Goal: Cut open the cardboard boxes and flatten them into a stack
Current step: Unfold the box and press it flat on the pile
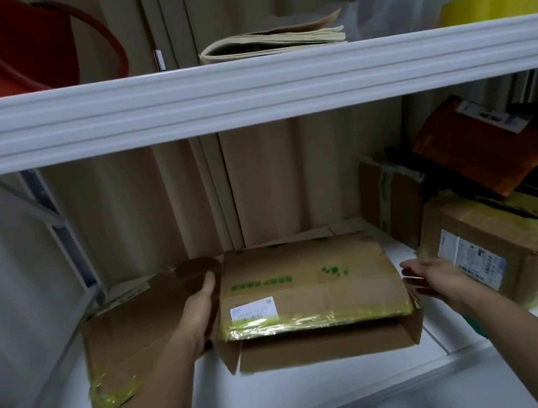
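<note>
Left hand (202,308) flat against the left side of the collapsed box (310,288); right hand (433,275) spread, just off its right edge. Box lies mid-shelf (322,393) beside one flattened sheet (134,337). Sealed boxes (494,241) at right remain uncut: task judged early.

front of shelf (321,390) open | right blocked: stacked boxes (487,242)

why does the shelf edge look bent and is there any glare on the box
Head view: the wide-angle lens bows the upper shelf edge; glare shows on the yellow tape along the cardboard box front; lighting is dim, and the right hand is slightly motion-blurred.
</note>
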